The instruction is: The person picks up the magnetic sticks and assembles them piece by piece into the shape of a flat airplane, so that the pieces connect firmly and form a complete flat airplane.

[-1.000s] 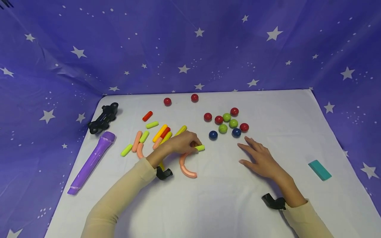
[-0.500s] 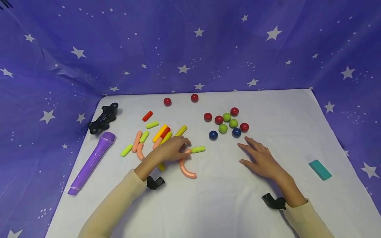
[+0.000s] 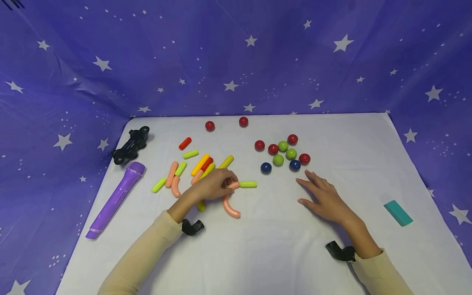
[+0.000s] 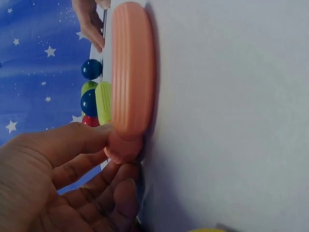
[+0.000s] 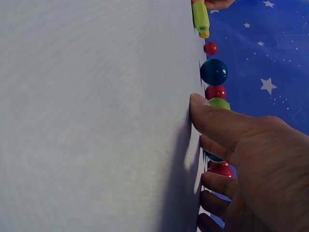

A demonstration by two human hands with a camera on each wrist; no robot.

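My left hand (image 3: 214, 185) pinches a curved peach-coloured piece (image 3: 234, 185) between thumb and fingers. A second curved peach piece (image 3: 230, 210) lies against its lower end, and a light green ribbed stick (image 3: 248, 184) sits at its right end. In the left wrist view, the nearer peach piece (image 4: 131, 72) fills the middle, with the pinched one (image 4: 124, 147) just behind it. My right hand (image 3: 324, 200) rests on the white cloth with fingers spread, holding nothing. Just beyond its fingertips are dark blue balls (image 3: 294, 165), green balls (image 3: 291, 154) and red balls (image 3: 304, 159).
Several yellow (image 3: 200, 164), red (image 3: 185, 143), light green (image 3: 159, 185) and peach pieces (image 3: 171, 174) lie around the left hand. Farther left are a purple tube-shaped object (image 3: 117, 200) and a black object with rounded ends (image 3: 130, 146). A teal block (image 3: 398, 213) lies far right.
My left hand has let go of the light green stick, drawn back left and taken hold of the curved peach piece. The peach pieces have shifted slightly. My right hand stays put.
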